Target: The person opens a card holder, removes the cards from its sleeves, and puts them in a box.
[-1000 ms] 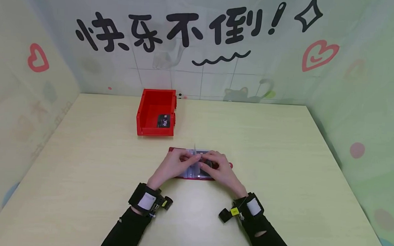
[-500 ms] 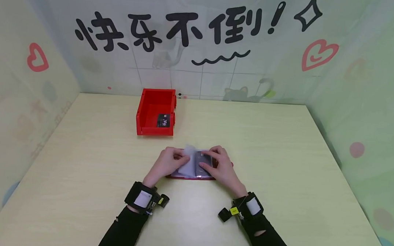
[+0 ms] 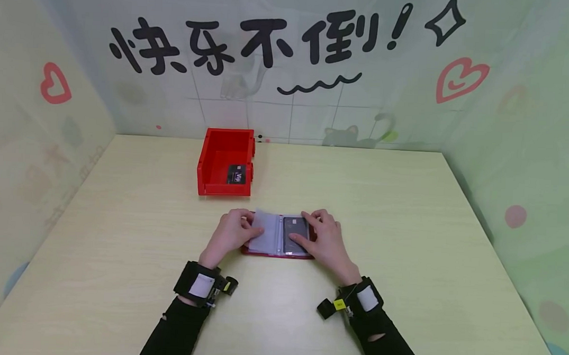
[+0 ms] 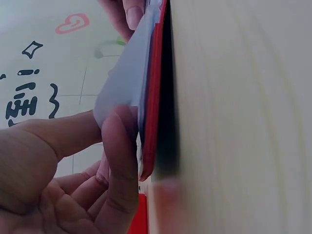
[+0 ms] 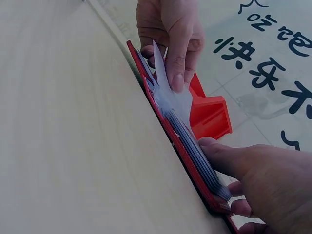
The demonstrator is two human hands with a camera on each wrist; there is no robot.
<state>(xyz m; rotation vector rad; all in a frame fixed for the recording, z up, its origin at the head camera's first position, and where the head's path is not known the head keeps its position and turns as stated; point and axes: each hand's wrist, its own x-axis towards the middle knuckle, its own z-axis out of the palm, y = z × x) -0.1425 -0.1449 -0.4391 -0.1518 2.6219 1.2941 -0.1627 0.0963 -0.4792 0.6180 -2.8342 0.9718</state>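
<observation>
A red-covered card holder (image 3: pixel 277 256) lies spread on the table in the head view, with clear plastic sleeves inside. My left hand (image 3: pixel 231 232) pinches a translucent sleeve page (image 3: pixel 264 241) at its left edge; the left wrist view shows that page bowed up off the cover. A dark card (image 3: pixel 294 234) shows through the sleeve on the right half. My right hand (image 3: pixel 328 244) holds this half, thumb on top of the stack of sleeves (image 5: pixel 195 151) and the other fingers at the outer edge.
Behind the card holder, to the left, stands a red bin (image 3: pixel 224 189) with a black card marked "Vip" (image 3: pixel 236 174) in it. The light wooden table (image 3: pixel 383 203) is bounded by printed cloth walls at the back and sides.
My left hand has turned the sleeve page over from the middle to the left, uncovering the dark card. The right hand stays at the right half, its fingers shifted slightly outward.
</observation>
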